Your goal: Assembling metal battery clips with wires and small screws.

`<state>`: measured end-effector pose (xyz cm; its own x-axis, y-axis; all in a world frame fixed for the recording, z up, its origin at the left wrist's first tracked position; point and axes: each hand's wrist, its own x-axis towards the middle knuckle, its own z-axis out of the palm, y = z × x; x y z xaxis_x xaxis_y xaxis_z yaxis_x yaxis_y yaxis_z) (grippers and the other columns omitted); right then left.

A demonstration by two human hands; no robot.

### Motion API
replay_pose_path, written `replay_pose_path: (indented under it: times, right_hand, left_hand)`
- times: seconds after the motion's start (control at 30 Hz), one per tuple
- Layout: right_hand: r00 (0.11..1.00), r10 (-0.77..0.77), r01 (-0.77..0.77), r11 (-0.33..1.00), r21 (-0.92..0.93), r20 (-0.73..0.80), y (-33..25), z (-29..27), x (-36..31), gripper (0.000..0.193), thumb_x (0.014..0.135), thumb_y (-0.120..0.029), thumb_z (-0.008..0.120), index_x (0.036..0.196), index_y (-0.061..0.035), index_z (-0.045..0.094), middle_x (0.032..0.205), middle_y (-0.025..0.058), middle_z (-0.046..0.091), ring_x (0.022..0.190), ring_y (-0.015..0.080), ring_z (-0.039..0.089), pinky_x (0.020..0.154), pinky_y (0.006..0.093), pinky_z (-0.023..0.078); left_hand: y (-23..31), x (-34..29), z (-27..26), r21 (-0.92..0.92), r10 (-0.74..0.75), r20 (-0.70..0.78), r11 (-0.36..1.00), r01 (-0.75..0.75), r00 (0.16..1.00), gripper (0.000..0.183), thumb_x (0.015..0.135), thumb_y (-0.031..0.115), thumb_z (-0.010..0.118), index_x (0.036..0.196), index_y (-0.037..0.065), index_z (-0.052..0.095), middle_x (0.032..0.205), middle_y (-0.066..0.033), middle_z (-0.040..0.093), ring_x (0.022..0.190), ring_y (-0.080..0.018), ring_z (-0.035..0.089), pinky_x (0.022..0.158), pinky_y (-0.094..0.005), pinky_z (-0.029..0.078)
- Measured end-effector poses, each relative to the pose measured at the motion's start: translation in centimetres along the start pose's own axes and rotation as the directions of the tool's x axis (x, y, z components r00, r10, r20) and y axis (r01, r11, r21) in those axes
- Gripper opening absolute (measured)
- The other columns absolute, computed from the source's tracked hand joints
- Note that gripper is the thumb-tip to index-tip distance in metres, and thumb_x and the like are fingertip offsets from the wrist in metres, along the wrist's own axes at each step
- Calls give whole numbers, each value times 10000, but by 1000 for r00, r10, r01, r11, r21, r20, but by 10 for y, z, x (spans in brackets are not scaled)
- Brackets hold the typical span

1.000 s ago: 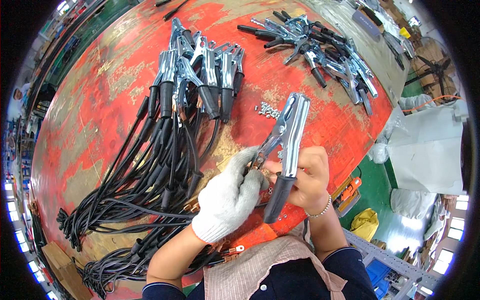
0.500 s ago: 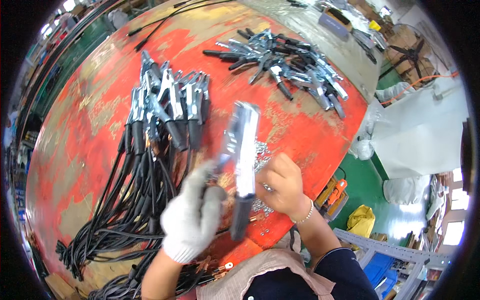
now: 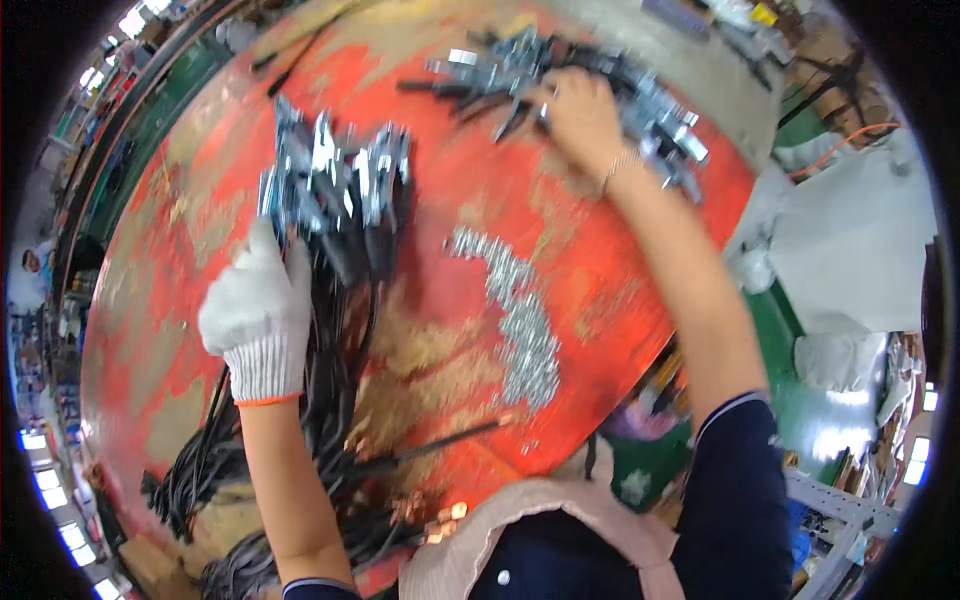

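My left hand point(image 3: 258, 310), in a white knit glove, is at the left side of a bundle of silver spring clamps point(image 3: 325, 180) with black handles. Its index finger and thumb point up at the clamps, but blur hides whether they grip one. Black cables point(image 3: 325, 350) run from this bundle toward me. My bare right hand point(image 3: 580, 120), a bracelet at its wrist, reaches across to a pile of loose clamps point(image 3: 650, 110) at the far right. The fingers touch the pile's near side; they are smeared, so any hold is unclear.
Small silvery metal parts point(image 3: 525, 340) lie in a strip on the worn red table point(image 3: 610, 270). Copper cable ends point(image 3: 440, 520) and coiled black cables point(image 3: 240, 560) lie near the front edge. Two cable ends point(image 3: 290, 65) lie at the far left. Green floor point(image 3: 790, 310) shows on the right.
Both hands were together around an upright clamp at the middle. They have parted: the left went left to the bundle, the right far across to the loose pile.
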<state>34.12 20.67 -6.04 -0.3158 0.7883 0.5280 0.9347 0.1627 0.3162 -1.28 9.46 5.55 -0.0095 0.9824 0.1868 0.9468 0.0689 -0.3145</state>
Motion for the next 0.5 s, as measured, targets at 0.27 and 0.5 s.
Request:
replay_pose_path:
  times: [0.27, 0.5]
  right_hand:
    - [973, -183, 168, 980, -111, -140, 24, 12, 30, 81, 803, -217, 585, 824, -157, 635, 821, 34, 633, 849, 212, 604, 754, 379, 436]
    - [704, 704, -327, 438, 837, -94, 53, -79, -7, 279, 920, -307, 591, 1094, -92, 631, 987, 75, 668, 923, 207, 617, 811, 422, 472]
  left_hand:
    - [23, -119, 14, -552, 794, 15, 514, -657, 608, 167, 824, 297, 676, 891, 145, 664, 756, -41, 652, 696, -213, 655, 597, -369, 506]
    - [44, -141, 46, -427, 816, -39, 508, -748, 577, 193, 834, 322, 647, 778, 143, 604, 696, -59, 611, 662, -236, 644, 580, -389, 510]
